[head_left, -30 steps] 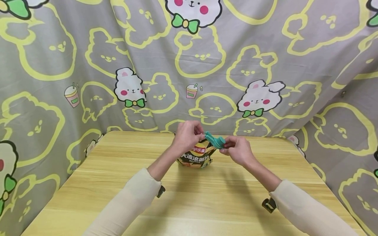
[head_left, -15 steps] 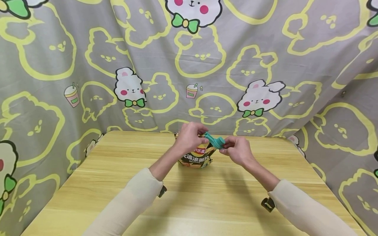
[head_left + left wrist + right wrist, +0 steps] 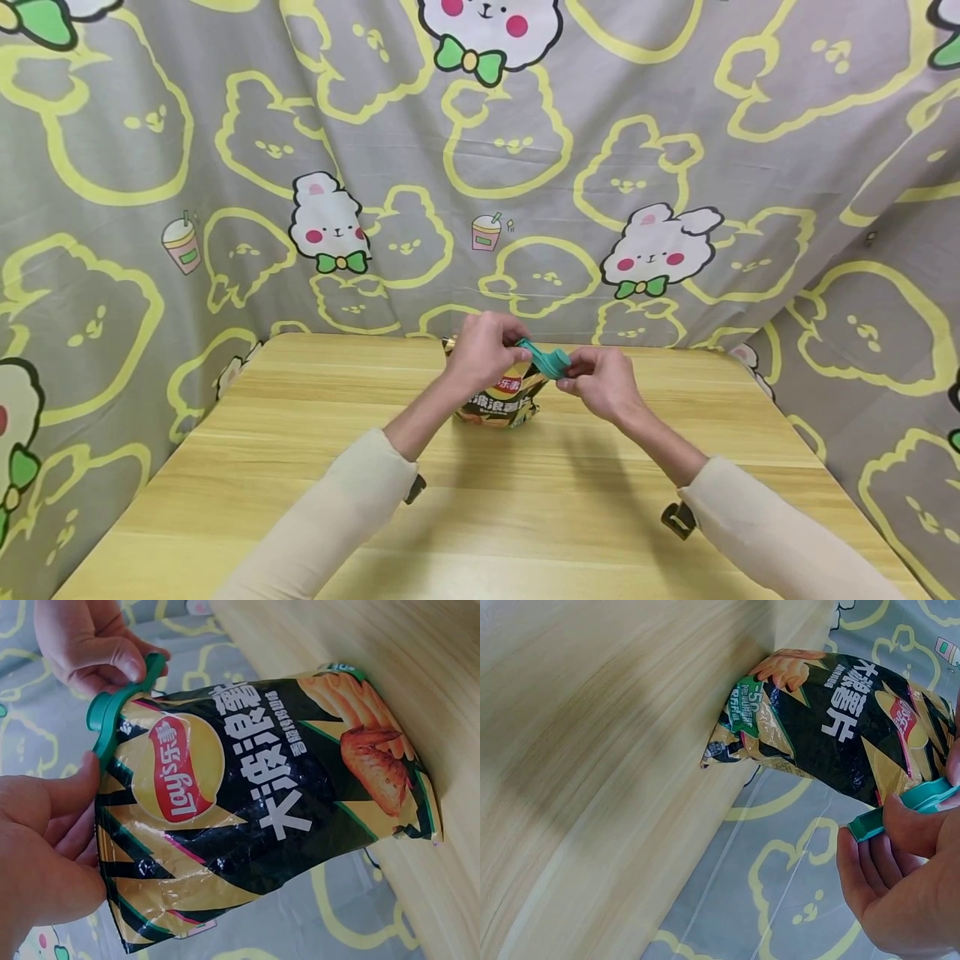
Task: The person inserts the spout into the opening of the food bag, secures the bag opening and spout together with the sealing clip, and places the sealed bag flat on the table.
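two cream sleeves [image 3: 337,508] are seen nearest, over the wooden table [image 3: 525,517]. further on, the chip bag [image 3: 501,398] stands upright near the table's far edge. its top is pinched by the left hand [image 3: 483,350], while the teal sealing clip [image 3: 545,359] is gripped in the curled fingers of the right hand [image 3: 606,382] and laid along the bag's top. the clip seems placed but not yet judged shut. behind hangs a cartoon curtain [image 3: 225,167].

One black-and-yellow foil crisp bag [image 3: 501,398], one teal plastic sealing clip [image 3: 546,359], one pale wooden bench [image 3: 300,467], two hands.
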The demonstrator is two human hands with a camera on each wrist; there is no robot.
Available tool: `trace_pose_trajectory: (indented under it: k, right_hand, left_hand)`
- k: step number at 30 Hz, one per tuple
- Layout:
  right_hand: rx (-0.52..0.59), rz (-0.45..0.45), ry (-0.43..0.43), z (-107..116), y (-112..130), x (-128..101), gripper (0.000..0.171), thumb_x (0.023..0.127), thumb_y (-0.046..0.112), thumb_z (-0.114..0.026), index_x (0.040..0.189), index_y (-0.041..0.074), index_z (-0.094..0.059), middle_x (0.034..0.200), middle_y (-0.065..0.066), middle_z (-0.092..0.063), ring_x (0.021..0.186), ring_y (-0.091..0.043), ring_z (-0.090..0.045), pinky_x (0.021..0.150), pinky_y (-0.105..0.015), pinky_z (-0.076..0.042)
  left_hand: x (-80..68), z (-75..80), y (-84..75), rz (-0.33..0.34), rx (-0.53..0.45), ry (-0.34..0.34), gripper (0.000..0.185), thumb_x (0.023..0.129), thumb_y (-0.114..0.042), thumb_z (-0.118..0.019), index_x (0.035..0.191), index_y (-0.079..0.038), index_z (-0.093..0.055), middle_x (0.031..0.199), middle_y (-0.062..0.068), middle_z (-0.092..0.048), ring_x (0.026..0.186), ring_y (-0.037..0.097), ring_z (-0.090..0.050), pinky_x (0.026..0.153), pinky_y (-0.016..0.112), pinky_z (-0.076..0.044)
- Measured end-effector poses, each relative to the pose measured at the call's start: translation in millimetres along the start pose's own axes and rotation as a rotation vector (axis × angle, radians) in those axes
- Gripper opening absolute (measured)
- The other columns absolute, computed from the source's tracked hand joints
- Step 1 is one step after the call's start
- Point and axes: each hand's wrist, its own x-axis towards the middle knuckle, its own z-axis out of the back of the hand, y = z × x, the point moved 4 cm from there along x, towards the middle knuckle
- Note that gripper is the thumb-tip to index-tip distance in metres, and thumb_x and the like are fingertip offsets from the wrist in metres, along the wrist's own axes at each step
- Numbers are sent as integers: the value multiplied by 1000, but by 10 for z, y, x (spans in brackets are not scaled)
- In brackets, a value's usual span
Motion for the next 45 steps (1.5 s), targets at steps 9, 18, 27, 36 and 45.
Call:
trace_pose_trajectory:
  k: [9,18,27,36,45]
  right_hand:
    - [9,-3,4,-9,2,-4,18,83,2,-80,101,-2,-76,90,-16,-77,84,-25,-75,74,-36,-62]
    - [8,-1,15,-7,17,1,19,83,2,-80,101,-3,-75,91,-15,-77,85,-24,-75,75,-37,-62]
    - [10,12,47,4,49,4,21,84,0,-79,103,-4,-73,92,-15,-76,84,-23,-74,76,-36,-62]
    - [37,-61,105,-49,120,30,32,83,17,-85,107,2,-70,96,-12,-73,86,-21,-70,75,-32,-58]
    - [59,-69,73,-125,182,90,37,79,22,-89,104,2,-70,87,-10,-69,74,-19,-57,65,-28,-47]
  left_hand:
    - [-16,-16,-3,-30,4,-63,8,83,-7,-84,89,-6,-79,80,5,-77,67,9,-70,60,18,-55]
    - [-19,-37,11,-44,23,-108,6,83,-4,-83,82,-7,-78,74,2,-75,61,7,-63,59,19,-53]
    - [-23,-65,18,-55,49,-141,13,83,-1,-81,77,-10,-74,71,1,-73,60,7,-62,61,20,-54]
    - [-31,-58,14,-68,61,-158,13,83,0,-81,77,-10,-73,70,1,-72,59,8,-61,61,22,-53]
    - [-20,-48,21,-72,79,-176,13,82,-2,-82,76,-10,-74,71,1,-73,63,10,-65,64,24,-55]
